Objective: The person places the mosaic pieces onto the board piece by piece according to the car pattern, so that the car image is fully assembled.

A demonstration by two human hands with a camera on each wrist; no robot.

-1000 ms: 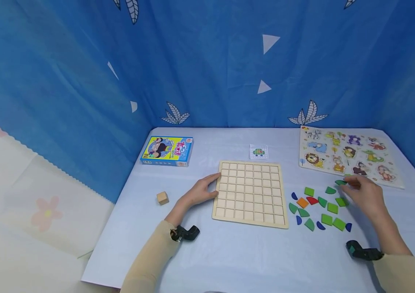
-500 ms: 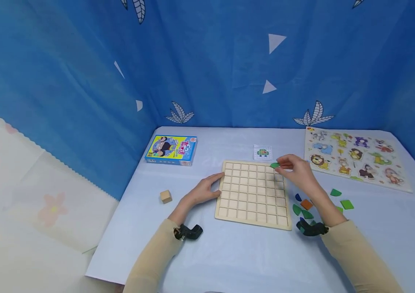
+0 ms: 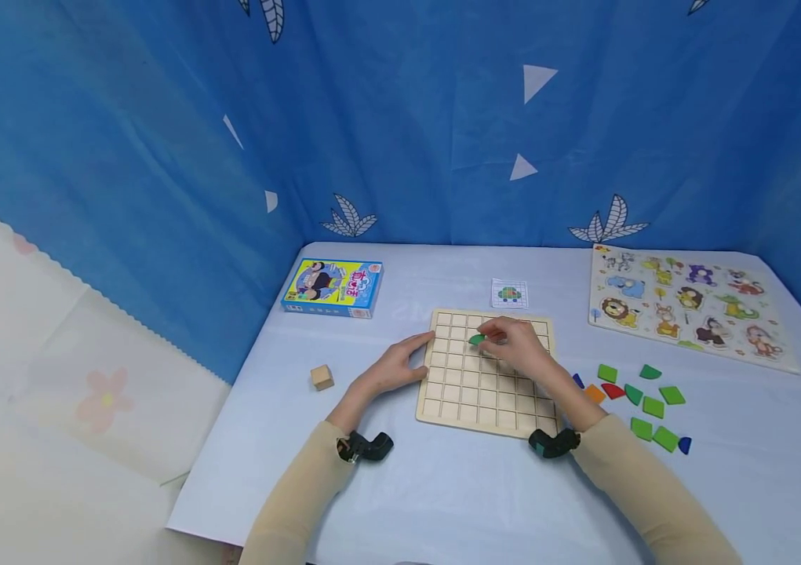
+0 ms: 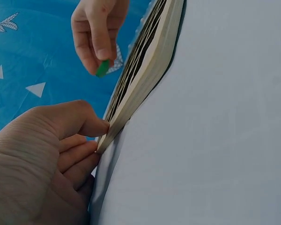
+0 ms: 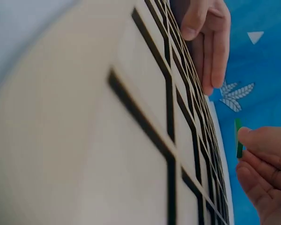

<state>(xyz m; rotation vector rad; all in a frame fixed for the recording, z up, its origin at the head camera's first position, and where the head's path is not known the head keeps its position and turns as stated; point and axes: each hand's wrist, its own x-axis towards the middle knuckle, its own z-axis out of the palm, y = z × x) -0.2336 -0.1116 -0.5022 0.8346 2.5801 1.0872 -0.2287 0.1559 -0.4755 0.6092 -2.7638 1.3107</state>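
Observation:
A square wooden grid board lies on the table. The left hand rests at its left side, thumb and relaxed fingers spread along the edge; in the left wrist view the thumb and fingertips touch the rim. Over the upper middle of the grid, the right hand pinches a green quarter-circle piece between thumb and fingers. The right wrist view shows this green piece edge-on, apart from the board's surface.
Several loose coloured pieces, among them a green square and a red one, lie right of the board. A pattern card sits behind it. Around stand an animal puzzle, a boxed game and a wooden cube.
The right hand has picked up the green quarter-circle near the animal puzzle and carried it left over the board. The left hand has stayed at the board's edge.

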